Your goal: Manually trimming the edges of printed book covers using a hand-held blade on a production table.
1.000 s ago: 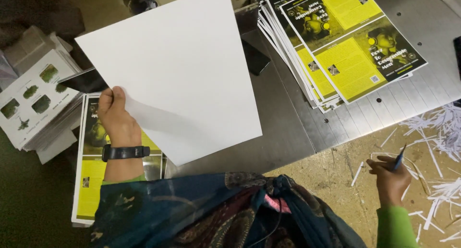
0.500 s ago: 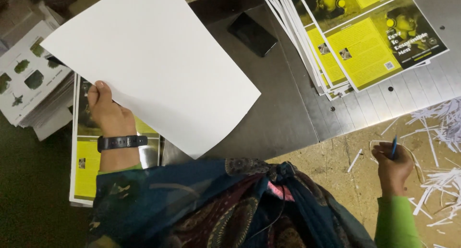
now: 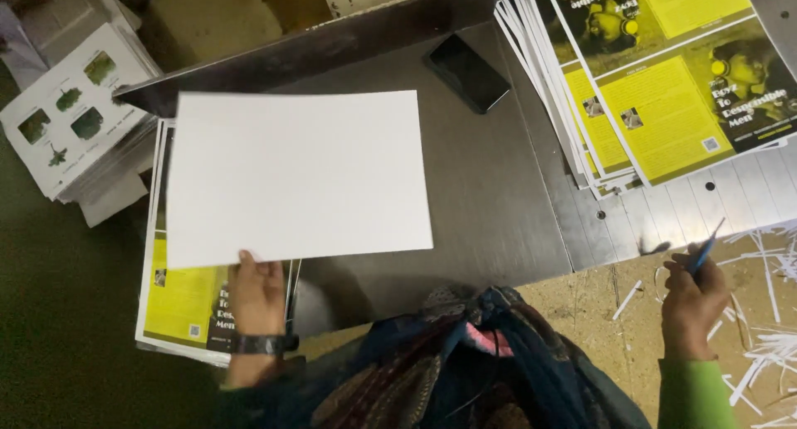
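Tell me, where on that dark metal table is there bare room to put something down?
The dark metal table is bare between the white sheet held in the left hand and the fanned stack of yellow posters, below the black phone. The right side is crowded with posters; paper scraps litter the spot by the right hand.
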